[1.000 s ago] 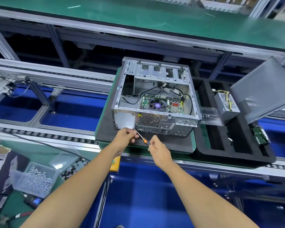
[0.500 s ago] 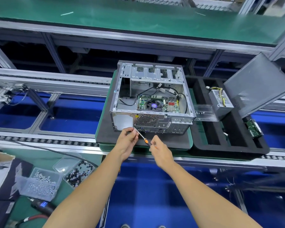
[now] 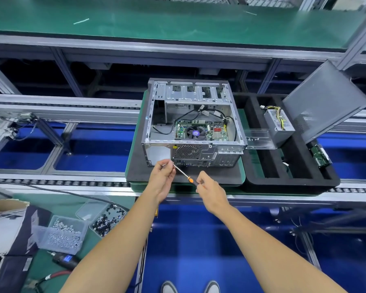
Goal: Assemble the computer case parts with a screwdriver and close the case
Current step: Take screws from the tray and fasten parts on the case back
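Computer case of bare grey metal (image 3: 193,121) lies open-side up on the black foam pad (image 3: 140,174) straight ahead, rear panel nearest you. Your right hand (image 3: 211,193) grips the orange-handled screwdriver (image 3: 185,175); your left hand (image 3: 163,178) pinches its tip, probably seating a screw, though none is visible. At far right the grey perforated side panel (image 3: 323,102) leans over the black foam tray (image 3: 292,180), beside the silver power supply (image 3: 278,125). Clear screw boxes (image 3: 61,233) sit near left.

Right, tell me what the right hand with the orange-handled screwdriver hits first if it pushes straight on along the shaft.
The right hand would first meet the left hand, whose fingers pinch the orange-handled screwdriver at its tip. Just past it stands the grey metal computer case's rear panel; depth between them is unclear.
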Action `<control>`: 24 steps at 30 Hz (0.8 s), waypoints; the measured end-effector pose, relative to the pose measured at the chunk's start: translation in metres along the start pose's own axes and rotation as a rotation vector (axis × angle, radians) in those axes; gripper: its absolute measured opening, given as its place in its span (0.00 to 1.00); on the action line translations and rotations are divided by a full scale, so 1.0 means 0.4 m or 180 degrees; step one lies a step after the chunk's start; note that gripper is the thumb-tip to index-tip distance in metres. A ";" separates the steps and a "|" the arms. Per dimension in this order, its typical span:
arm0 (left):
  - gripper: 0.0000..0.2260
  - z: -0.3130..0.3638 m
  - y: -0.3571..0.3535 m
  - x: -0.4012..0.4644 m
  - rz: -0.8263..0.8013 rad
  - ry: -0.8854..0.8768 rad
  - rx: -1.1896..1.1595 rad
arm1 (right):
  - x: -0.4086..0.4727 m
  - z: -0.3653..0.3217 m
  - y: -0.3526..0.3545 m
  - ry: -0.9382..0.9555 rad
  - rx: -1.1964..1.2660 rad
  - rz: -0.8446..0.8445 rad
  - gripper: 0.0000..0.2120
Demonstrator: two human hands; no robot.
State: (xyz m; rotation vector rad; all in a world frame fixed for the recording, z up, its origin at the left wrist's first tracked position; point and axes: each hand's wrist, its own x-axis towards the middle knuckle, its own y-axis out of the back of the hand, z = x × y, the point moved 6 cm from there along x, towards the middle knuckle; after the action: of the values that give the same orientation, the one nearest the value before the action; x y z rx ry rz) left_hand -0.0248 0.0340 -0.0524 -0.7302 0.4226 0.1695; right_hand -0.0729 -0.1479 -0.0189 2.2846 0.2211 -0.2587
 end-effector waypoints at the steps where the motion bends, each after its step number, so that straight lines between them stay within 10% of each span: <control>1: 0.06 0.003 -0.002 -0.001 -0.0014 0.0001 0.0016 | -0.001 -0.001 0.003 0.0009 -0.0009 0.0001 0.06; 24: 0.07 0.019 -0.012 -0.017 -0.0187 -0.0015 0.0704 | 0.006 -0.006 0.054 0.0277 -0.0079 0.0016 0.07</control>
State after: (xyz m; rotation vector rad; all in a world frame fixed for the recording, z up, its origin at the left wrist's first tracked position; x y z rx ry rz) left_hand -0.0273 0.0355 -0.0417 -0.5238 0.4077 0.0678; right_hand -0.0652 -0.1601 -0.0024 2.2738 0.2619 -0.1535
